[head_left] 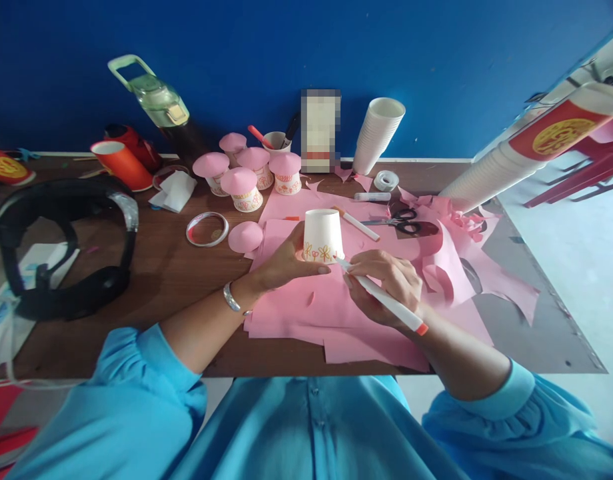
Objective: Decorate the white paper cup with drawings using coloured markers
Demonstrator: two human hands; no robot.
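My left hand [291,263] is closed around the lower left side of a white paper cup [323,230], which stands upside down over the pink paper [291,313]. Orange and yellow flowers run along the cup's lower band. Between the fingers of my right hand [386,283] is a white marker [394,303] with an orange end, its tip at the drawn flowers. Behind the cup lies a second marker [359,225] with orange ends. Just left of my left hand sits a pink paper cone [245,237].
Several decorated cups with pink cone tops [244,190] stand at the back. Scissors [404,222], a tape roll [386,180] and paper scraps [461,220] lie right. Stacked cups [379,133] lean by the wall. At left are a black headset-like band [66,247] and a bottle [161,107].
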